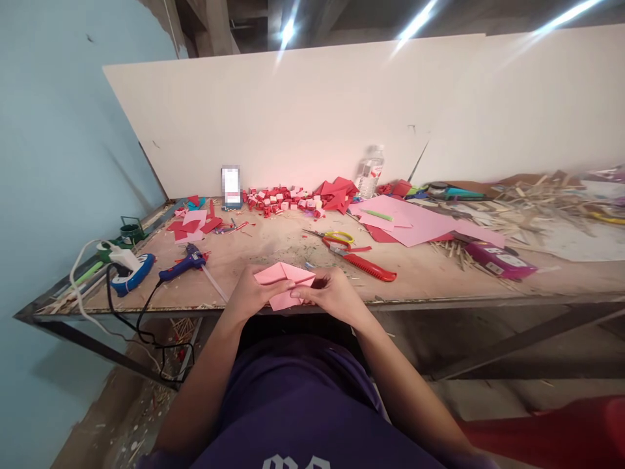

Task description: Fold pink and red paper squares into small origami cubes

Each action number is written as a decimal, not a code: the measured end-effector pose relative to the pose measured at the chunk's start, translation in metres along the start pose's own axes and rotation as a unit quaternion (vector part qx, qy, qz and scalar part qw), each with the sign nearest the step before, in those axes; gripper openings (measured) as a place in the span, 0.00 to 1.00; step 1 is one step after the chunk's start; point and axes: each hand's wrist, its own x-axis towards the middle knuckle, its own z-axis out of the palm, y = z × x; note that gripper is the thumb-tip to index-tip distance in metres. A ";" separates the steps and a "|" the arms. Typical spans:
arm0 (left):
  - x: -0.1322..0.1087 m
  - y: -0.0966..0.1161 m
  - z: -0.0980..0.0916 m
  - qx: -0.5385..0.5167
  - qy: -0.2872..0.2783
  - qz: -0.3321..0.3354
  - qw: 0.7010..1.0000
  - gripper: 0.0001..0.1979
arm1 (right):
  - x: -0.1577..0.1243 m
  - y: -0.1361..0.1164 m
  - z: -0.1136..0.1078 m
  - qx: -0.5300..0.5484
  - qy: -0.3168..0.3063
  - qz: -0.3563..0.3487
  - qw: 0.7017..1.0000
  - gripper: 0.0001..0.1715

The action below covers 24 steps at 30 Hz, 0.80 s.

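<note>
A folded pink paper (282, 276) rests between both hands at the near edge of the wooden table (420, 277). My left hand (251, 293) grips its left side with fingers curled round it. My right hand (332, 291) pinches its right side, fingertips pressed on the fold. Both hands meet at the paper's lower middle.
Red-handled scissors (361, 262) and yellow-handled scissors (336, 236) lie just beyond the hands. A blue glue gun (183, 264) and its cables sit left. Pink sheets (410, 221), small red paper pieces (286, 198), a water bottle (370, 170) and wooden sticks (527, 198) lie farther back.
</note>
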 end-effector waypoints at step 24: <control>0.001 -0.003 0.000 -0.049 0.032 0.028 0.998 0.15 | 0.000 -0.003 -0.008 0.093 -0.038 -0.009 0.995 0.20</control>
